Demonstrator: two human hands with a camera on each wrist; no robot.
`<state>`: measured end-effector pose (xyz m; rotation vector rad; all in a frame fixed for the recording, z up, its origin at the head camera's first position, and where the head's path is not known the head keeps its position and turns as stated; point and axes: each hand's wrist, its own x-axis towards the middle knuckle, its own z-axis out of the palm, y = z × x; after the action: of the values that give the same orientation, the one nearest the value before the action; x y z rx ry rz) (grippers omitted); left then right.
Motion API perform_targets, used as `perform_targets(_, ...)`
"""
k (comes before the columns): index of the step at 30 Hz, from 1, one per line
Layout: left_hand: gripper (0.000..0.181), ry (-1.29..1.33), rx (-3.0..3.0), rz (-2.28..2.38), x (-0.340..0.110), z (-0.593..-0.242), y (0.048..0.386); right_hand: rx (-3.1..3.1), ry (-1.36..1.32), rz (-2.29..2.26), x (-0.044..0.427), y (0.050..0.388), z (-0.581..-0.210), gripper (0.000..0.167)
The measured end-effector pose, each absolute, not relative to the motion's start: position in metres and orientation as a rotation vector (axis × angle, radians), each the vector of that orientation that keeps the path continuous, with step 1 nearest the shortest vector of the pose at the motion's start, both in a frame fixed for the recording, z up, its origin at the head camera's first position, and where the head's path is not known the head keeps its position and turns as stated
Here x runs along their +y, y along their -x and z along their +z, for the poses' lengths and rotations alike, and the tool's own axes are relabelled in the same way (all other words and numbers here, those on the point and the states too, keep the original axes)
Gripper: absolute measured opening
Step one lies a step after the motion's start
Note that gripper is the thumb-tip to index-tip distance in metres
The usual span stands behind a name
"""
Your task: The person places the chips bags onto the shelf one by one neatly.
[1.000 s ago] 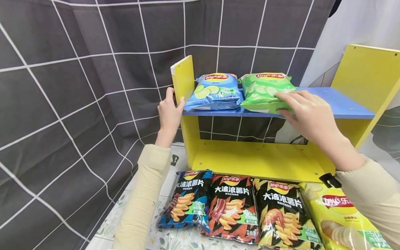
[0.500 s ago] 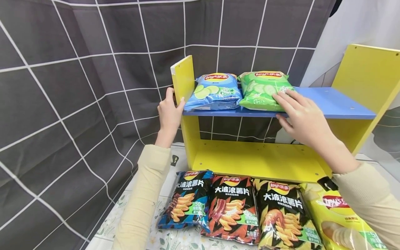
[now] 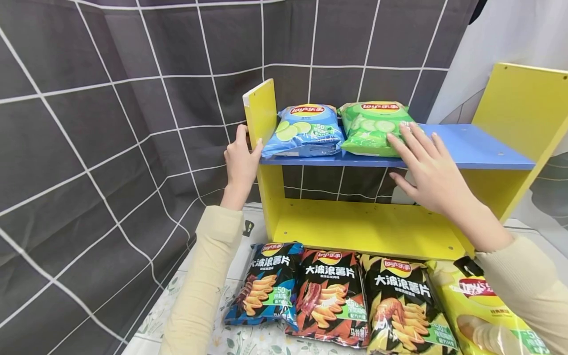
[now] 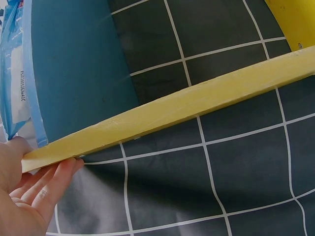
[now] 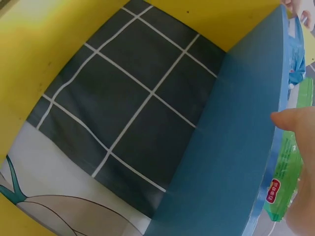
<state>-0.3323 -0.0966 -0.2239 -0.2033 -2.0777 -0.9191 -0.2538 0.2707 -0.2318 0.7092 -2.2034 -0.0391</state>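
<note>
The left hand (image 3: 241, 160) grips the yellow side panel (image 3: 261, 111) of the shelf unit, thumb on the inner side and fingers on the outer; the left wrist view shows the hand (image 4: 29, 189) around the panel's edge (image 4: 147, 115). Beside it a blue chip bag (image 3: 306, 129) lies on the blue shelf (image 3: 470, 145). The right hand (image 3: 437, 172) is spread with fingertips at the right part of the green chip bag (image 3: 372, 129), which lies right of the blue one. In the right wrist view its thumb (image 5: 288, 119) is by the shelf's front edge.
In front of the unit lie a black-and-blue bag (image 3: 264, 283), a black-and-red bag (image 3: 329, 296), a black-and-gold bag (image 3: 404, 305) and a yellow bag (image 3: 488, 310). The yellow lower board (image 3: 364, 224) is behind them. A dark checked curtain (image 3: 177, 108) hangs behind and at left.
The green bag has settled flatter on the shelf and slightly left. The right hand has let go of its edge and spread its fingers. The left hand has not moved.
</note>
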Motion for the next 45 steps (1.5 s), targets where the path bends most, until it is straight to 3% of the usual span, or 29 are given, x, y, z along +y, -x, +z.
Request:
perform_targets(4,0.029,0.212,-2.074,-0.92,-0.095,-0.224,0.333,-2.165,-0.701,-0.043,0.275,0.248,-0.239,0.073)
perform_targets(16,0.03,0.211,-2.062,-0.912,-0.096,-0.223,0.334,-1.991,-0.765,-0.04,0.298,0.227,-0.27,0.061)
perform_targets(38,0.028,0.211,-2.05,-0.924,-0.098,-0.226,0.332,-2.09,-0.967,-0.101,0.343,0.144,-0.357,0.053)
perform_targets(45,0.028,0.223,-2.049,-0.928,-0.097,-0.226,0.332,-2.226,-0.883,-0.15,0.371,0.12,-0.39,0.056)
